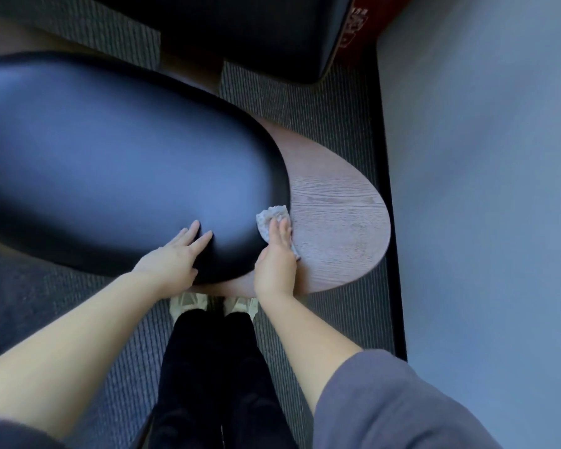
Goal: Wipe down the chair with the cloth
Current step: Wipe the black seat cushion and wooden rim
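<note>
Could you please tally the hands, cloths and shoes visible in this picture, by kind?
Hands: 2 (left hand, right hand)
Cloths: 1 (cloth)
Shoes: 2 (left shoe, right shoe)
Total: 5

Head view, down onto chair [110, 163]

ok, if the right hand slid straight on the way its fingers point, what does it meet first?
Likely nothing solid: the right hand, flat on the cloth, points along the bare wooden ledge beside the black cushion. It might graze the cushion's rim; depth is unclear.
</note>
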Demonstrator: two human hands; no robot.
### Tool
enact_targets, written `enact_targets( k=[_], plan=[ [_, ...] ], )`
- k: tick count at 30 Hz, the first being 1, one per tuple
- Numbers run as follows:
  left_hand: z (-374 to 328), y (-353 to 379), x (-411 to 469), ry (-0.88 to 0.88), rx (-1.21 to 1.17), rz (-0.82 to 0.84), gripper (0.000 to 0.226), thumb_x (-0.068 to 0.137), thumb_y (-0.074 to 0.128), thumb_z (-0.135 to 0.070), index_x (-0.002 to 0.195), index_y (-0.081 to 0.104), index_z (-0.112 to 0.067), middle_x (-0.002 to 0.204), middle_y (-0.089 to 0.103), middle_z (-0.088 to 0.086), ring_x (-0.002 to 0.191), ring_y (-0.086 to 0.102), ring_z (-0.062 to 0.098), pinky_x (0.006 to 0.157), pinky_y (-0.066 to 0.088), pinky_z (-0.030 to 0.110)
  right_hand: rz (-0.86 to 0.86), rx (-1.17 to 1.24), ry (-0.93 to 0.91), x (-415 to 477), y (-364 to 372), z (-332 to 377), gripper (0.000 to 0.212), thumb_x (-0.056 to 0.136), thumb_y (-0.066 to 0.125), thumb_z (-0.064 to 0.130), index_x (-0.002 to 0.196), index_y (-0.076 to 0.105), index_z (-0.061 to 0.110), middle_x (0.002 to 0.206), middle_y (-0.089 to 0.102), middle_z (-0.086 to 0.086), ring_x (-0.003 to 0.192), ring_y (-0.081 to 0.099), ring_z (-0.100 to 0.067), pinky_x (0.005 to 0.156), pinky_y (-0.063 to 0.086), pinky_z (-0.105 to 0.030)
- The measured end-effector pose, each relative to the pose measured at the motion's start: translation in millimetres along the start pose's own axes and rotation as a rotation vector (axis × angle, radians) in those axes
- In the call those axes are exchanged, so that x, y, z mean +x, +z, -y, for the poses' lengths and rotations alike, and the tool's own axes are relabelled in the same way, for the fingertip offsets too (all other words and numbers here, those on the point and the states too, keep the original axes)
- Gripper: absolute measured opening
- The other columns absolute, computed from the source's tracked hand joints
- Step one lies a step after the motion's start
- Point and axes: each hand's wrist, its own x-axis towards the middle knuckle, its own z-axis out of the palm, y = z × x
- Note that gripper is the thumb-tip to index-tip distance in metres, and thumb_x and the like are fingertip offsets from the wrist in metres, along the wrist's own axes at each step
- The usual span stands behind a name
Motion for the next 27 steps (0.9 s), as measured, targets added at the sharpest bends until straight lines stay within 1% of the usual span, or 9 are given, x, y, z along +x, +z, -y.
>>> enact_targets(
  k=[6, 10, 13, 15, 18, 21, 23, 25, 27],
  plan=[
    [17, -3, -6, 0.027, 0.032, 0.018, 0.073, 0.098, 0.046, -0.014, 0.157, 0.003, -0.027, 0.163, -0.013, -0.006, 0.151, -0.002, 0.011, 0.12, 0.02, 0.033, 0.006, 0.089, -0.007, -41, 16, -2, 0.062, 0.094, 0.036, -0.012, 0.151, 0.032, 0.012, 0.162, 0.019, -0.004, 0.15, 0.015, -0.014, 0.105, -0.001, -0.002],
    [17, 7, -19, 0.055, 0.028, -0.018, 0.069, 0.098, 0.046, -0.016, 0.157, 0.009, -0.024, 0.164, -0.009, -0.001, 0.151, 0.005, 0.015, 0.119, 0.022, 0.033, 0.124, 0.293, -0.046, -77, 19, -5, 0.059, 0.092, 0.038, -0.012, 0.146, 0.043, 0.01, 0.157, 0.033, -0.005, 0.145, 0.029, -0.014, 0.105, 0.007, 0.002],
    [6, 26, -34, 0.127, -0.02, -0.145, 0.06, 0.097, 0.047, -0.017, 0.153, 0.028, -0.026, 0.164, 0.007, -0.004, 0.144, 0.032, 0.018, 0.107, 0.04, 0.035, 0.234, 0.433, -0.006, -96, 8, -14, 0.055, 0.088, 0.043, -0.006, 0.137, 0.056, 0.016, 0.134, 0.06, 0.001, 0.126, 0.051, -0.009, 0.097, 0.028, -0.001],
    [-6, 41, -42, 0.208, -0.08, -0.228, 0.054, 0.096, 0.048, -0.016, 0.148, 0.039, -0.025, 0.162, 0.018, -0.006, 0.139, 0.04, 0.017, 0.101, 0.045, 0.034, 0.304, 0.497, 0.029, -105, -2, -28, 0.052, 0.085, 0.045, 0.0, 0.129, 0.064, 0.019, 0.115, 0.066, 0.008, 0.111, 0.057, -0.005, 0.089, 0.036, -0.004],
    [-25, 66, -41, 0.312, -0.112, -0.296, 0.055, 0.094, 0.05, -0.01, 0.147, 0.041, -0.021, 0.161, 0.023, -0.002, 0.143, 0.034, 0.017, 0.106, 0.041, 0.034, 0.362, 0.555, 0.125, -116, -16, -60, 0.05, 0.088, 0.042, -0.006, 0.117, 0.068, 0.025, 0.099, 0.065, 0.013, 0.1, 0.058, -0.008, 0.08, 0.041, -0.005],
    [-45, 84, -31, 0.373, -0.125, -0.405, 0.058, 0.092, 0.055, -0.005, 0.147, 0.04, -0.013, 0.159, 0.026, 0.006, 0.146, 0.028, 0.023, 0.114, 0.034, 0.042, 0.338, 0.586, 0.203, -119, -20, -100, 0.043, 0.093, 0.041, -0.004, 0.12, 0.066, 0.018, 0.103, 0.065, 0.005, 0.1, 0.059, -0.01, 0.086, 0.045, -0.013],
    [-59, 97, -20, 0.42, -0.079, -0.473, 0.061, 0.092, 0.059, -0.008, 0.149, 0.037, -0.01, 0.159, 0.026, 0.009, 0.146, 0.027, 0.026, 0.116, 0.03, 0.049, 0.293, 0.618, 0.248, -116, -17, -127, 0.038, 0.093, 0.042, -0.001, 0.115, 0.068, 0.018, 0.098, 0.066, 0.004, 0.095, 0.061, -0.011, 0.085, 0.048, -0.021],
    [-72, 111, -7, 0.443, -0.012, -0.544, 0.064, 0.093, 0.061, -0.015, 0.15, 0.033, -0.01, 0.16, 0.024, 0.008, 0.147, 0.024, 0.026, 0.118, 0.024, 0.049, 0.246, 0.669, 0.269, -110, -7, -152, 0.036, 0.093, 0.042, 0.0, 0.111, 0.069, 0.015, 0.09, 0.066, 0.004, 0.086, 0.061, -0.01, 0.077, 0.049, -0.023],
    [-83, 128, 5, 0.449, 0.044, -0.644, 0.066, 0.093, 0.061, -0.019, 0.151, 0.031, -0.009, 0.16, 0.024, 0.009, 0.147, 0.023, 0.026, 0.119, 0.019, 0.048, 0.19, 0.733, 0.271, -100, 5, -174, 0.037, 0.093, 0.042, -0.003, 0.109, 0.068, 0.017, 0.093, 0.068, 0.0, 0.088, 0.063, -0.013, 0.081, 0.051, -0.027]
  ],
)
